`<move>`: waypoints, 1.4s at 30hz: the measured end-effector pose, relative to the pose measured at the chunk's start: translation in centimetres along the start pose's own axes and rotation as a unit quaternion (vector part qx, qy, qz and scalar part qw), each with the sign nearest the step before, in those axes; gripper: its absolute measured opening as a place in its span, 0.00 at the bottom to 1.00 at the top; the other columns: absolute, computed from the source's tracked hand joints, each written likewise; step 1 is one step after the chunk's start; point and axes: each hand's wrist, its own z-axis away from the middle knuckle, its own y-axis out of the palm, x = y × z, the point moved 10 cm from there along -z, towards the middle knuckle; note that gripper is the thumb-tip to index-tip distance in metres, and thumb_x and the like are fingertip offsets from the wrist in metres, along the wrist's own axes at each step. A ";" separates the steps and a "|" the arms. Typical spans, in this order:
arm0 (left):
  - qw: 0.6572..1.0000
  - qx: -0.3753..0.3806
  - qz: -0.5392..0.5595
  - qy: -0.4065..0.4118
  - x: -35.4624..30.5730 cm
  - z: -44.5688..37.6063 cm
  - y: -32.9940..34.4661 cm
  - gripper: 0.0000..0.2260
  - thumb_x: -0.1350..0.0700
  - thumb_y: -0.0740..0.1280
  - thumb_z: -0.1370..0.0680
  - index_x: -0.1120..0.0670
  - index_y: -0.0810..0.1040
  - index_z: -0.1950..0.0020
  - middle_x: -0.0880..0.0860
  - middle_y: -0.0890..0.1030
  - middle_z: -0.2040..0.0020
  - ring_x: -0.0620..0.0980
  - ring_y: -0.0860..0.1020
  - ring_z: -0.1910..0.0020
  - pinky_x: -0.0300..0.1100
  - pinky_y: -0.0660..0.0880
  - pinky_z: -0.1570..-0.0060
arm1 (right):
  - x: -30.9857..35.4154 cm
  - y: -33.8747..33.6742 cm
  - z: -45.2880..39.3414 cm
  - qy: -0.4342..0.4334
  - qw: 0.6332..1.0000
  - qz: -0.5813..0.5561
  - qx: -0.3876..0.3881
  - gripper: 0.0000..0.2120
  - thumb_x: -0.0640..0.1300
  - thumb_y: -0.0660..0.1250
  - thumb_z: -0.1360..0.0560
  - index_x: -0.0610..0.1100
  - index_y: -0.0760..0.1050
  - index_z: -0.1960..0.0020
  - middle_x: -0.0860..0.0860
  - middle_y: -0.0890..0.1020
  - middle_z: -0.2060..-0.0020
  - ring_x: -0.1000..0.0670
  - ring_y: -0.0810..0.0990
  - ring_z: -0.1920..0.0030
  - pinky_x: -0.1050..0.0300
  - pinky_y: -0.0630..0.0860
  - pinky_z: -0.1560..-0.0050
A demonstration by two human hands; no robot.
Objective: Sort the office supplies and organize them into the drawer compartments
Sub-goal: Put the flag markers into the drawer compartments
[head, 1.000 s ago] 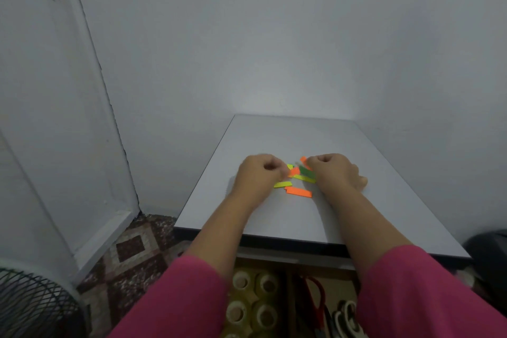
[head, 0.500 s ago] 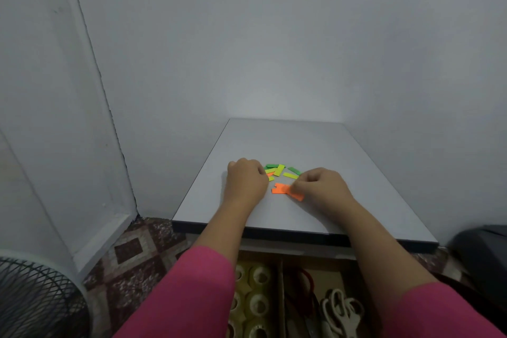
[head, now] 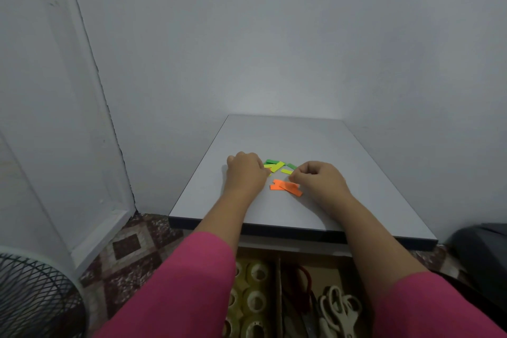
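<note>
Small paper strips lie on the grey table (head: 301, 140). Green and yellow strips (head: 275, 165) form a loose pile, and one yellow strip (head: 286, 171) lies apart to its right. Several orange strips (head: 285, 186) are gathered just in front. My left hand (head: 245, 170) rests on the table left of the pile, its fingers curled onto a yellow strip at the pile's near edge. My right hand (head: 319, 178) sits right of the orange strips, with curled fingers and thumb meeting just above them. Nothing shows between those fingertips.
Below the table's front edge an open drawer (head: 278, 282) has divided compartments. Tape rolls (head: 256, 299) fill the left one, and white-handled scissors (head: 340, 307) and red-handled scissors (head: 301, 274) lie on the right. A fan grille (head: 33, 296) stands at the lower left, and walls close in behind and on the right.
Mixed strips have been pulled apart: orange ones now lie grouped in front, green and yellow ones behind. Both hands drew back slightly, and my right hand lifted off the orange group.
</note>
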 end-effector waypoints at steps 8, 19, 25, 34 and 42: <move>0.999 0.000 0.053 0.006 0.1 0.0 0.1 0.05 0.53 0.68 0.24 0.53 0.81 0.51 0.53 0.77 0.46 0.53 0.67 0.41 0.43 0.69 0.48 | 0.1 0.1 0.1 -0.003 1.000 -0.003 0.001 0.06 0.51 0.69 0.33 0.50 0.80 0.66 0.54 0.82 0.67 0.52 0.79 0.56 0.44 0.78 0.50; 0.973 -0.008 0.233 0.007 0.4 0.5 -0.7 0.02 0.61 0.69 0.26 0.54 0.78 0.57 0.47 0.77 0.61 0.48 0.77 0.57 0.38 0.74 0.58 | 0.0 -0.1 0.1 0.005 0.999 -0.035 0.001 0.06 0.47 0.71 0.30 0.46 0.82 0.63 0.52 0.83 0.62 0.51 0.80 0.53 0.49 0.79 0.50; 0.961 0.070 0.264 0.039 -1.1 2.6 -0.3 0.08 0.64 0.67 0.27 0.53 0.82 0.55 0.47 0.79 0.60 0.45 0.77 0.58 0.35 0.71 0.61 | 0.8 0.2 1.0 -0.014 0.999 0.017 0.044 0.08 0.51 0.77 0.34 0.50 0.84 0.57 0.54 0.81 0.58 0.54 0.79 0.55 0.58 0.75 0.55; 0.987 0.095 0.075 0.103 -2.3 3.2 0.9 0.10 0.58 0.63 0.27 0.47 0.81 0.53 0.51 0.75 0.53 0.48 0.71 0.48 0.46 0.74 0.49 | 1.4 -0.4 2.0 -0.035 0.998 0.040 0.037 0.03 0.44 0.73 0.29 0.47 0.81 0.55 0.55 0.77 0.60 0.55 0.74 0.57 0.65 0.67 0.64; 0.990 0.074 0.091 0.084 -2.0 3.4 0.0 0.08 0.56 0.64 0.27 0.48 0.75 0.66 0.47 0.76 0.58 0.50 0.70 0.46 0.49 0.73 0.45 | 1.4 -1.0 2.5 -0.042 0.998 0.039 0.005 0.06 0.43 0.72 0.27 0.46 0.80 0.51 0.51 0.81 0.54 0.54 0.76 0.53 0.64 0.69 0.54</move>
